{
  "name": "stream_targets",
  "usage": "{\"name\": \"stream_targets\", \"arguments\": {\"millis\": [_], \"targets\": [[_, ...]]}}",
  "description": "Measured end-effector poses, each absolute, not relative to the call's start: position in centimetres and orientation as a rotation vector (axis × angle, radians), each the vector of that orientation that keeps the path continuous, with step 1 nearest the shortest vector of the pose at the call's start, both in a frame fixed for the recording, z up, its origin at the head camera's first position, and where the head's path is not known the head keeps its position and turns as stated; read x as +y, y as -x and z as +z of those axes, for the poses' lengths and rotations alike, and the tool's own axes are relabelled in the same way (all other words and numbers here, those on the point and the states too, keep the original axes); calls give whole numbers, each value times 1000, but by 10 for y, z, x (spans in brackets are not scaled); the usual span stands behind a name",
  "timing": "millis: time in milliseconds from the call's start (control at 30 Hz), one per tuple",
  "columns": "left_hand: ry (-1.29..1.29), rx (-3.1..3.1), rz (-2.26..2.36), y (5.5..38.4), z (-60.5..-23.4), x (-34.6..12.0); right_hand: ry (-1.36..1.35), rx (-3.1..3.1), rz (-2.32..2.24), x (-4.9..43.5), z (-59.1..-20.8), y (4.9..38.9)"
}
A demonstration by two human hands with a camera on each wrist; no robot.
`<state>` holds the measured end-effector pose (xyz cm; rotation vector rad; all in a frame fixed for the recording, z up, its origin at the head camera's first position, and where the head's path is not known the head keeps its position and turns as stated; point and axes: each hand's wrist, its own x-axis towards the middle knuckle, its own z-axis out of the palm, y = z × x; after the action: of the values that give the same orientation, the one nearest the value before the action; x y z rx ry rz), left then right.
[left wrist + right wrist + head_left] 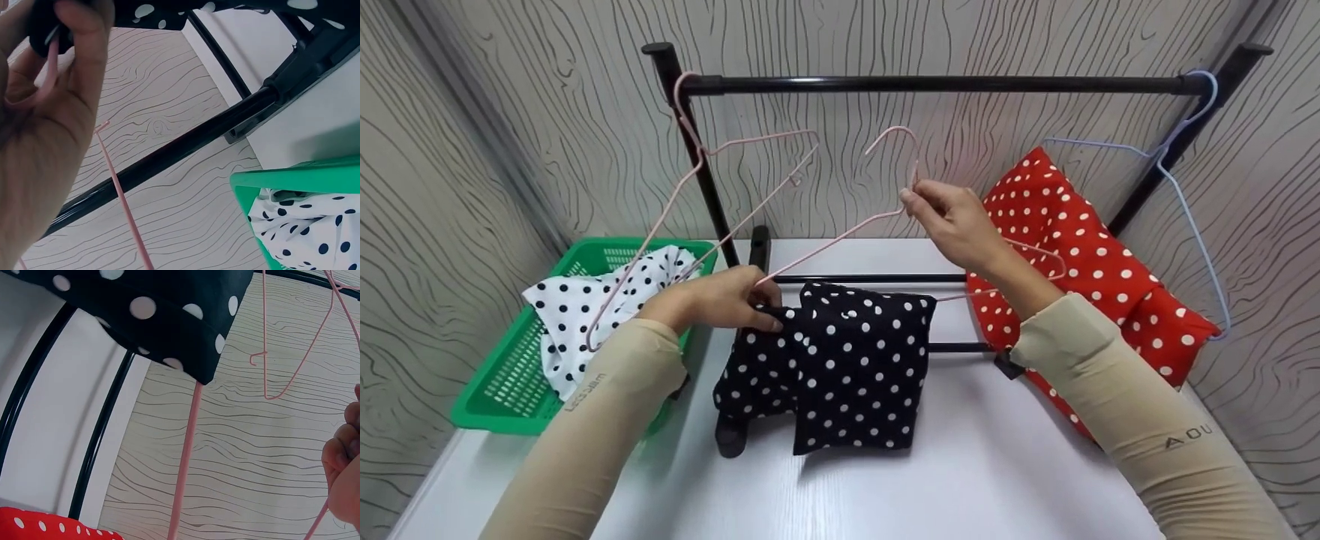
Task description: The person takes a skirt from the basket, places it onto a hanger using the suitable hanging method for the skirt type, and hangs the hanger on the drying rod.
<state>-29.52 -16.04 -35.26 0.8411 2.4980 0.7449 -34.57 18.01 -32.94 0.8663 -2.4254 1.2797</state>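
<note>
Folded over the bottom bar of a pink wire hanger [840, 241] is a black cloth with white dots [861, 375]. My right hand [958, 223] pinches this hanger at its neck, just under the hook. At its left corner, my left hand [724, 298] grips the hanger and the cloth's edge together, thumb on the fabric. The left wrist view has the pink wire running through the curled fingers [90, 62]. In the right wrist view, the hanger's bar comes out beyond the cloth's corner, and the right hand [346, 461] shows only at the edge.
A black rack [945, 85] stands ahead, with another pink hanger [652, 217] on its left end. At its right end hangs a lilac hanger [1189, 210] with a red dotted cloth [1080, 247]. A green basket [495, 401] at left holds a white dotted cloth [577, 300].
</note>
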Motion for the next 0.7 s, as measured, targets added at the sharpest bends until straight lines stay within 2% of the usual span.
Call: {"name": "stream_targets", "arguments": {"millis": [233,467,700], "targets": [[-750,2483,770,293,-352,-165,-860,-2419,1260,174,-323,346],[-897,2446,933,295,-357,-170,-832,-2387,1246,167,-321,348],[-861,2433,1069,297,-363,-176,-803,-2324,1151,158,-325,345]]}}
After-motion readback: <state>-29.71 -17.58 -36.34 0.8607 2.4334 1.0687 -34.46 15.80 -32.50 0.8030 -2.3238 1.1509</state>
